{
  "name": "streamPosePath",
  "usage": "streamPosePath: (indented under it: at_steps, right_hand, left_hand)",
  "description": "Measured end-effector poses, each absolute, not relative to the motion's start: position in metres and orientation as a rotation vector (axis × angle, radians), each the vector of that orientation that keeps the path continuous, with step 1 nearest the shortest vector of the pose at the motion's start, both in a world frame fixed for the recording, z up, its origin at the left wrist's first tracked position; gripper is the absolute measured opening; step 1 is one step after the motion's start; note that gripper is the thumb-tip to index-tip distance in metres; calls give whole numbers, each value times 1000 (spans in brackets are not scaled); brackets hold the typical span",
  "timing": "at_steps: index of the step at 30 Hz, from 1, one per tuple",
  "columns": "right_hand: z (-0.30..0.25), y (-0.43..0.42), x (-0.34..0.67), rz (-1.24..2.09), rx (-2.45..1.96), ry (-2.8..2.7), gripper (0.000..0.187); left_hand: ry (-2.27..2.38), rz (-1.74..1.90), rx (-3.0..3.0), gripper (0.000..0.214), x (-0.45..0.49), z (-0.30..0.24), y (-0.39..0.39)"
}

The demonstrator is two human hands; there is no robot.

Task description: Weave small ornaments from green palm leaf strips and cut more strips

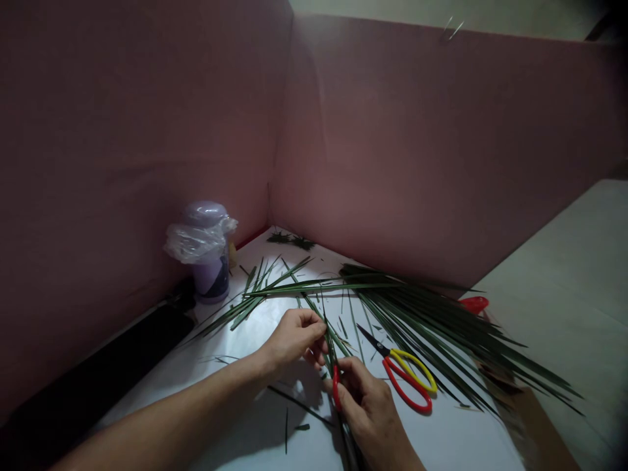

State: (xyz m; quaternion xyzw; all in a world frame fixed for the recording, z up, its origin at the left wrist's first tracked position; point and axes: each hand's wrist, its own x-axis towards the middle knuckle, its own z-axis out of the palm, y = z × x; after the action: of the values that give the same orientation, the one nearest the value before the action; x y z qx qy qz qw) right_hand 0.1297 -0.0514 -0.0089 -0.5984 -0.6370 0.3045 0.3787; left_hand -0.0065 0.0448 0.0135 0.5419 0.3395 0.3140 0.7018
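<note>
My left hand [294,337] and right hand [367,404] each close a grip on long, narrow, dark-green leaf strips [330,350].

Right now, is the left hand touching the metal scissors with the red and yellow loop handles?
Apart. The head view shows the left hand pinching thin green leaf strips, with white table showing between it and the scissors.

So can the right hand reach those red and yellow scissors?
Probably yes. The scissors lie on the table just beside the right hand, with nothing in between. But that hand is gripping leaf strips and something red, so it would need to let go.
</note>
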Motion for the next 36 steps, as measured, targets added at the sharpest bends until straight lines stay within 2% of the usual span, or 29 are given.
streamPosePath:
  at_steps: [6,16,36]
  right_hand:
    - [-11,-52,130,860,-1513,-1574,13]
    - [-7,-50,127,909,-1511,-1555,11]
    - [-14,-50,133,654,-1604,-1664,10]
  left_hand:
    - [751,690,1164,19,-7,12,45]
    - [782,668,1142,7,-5,7,45]
    - [860,723,1210,4,-3,10,43]
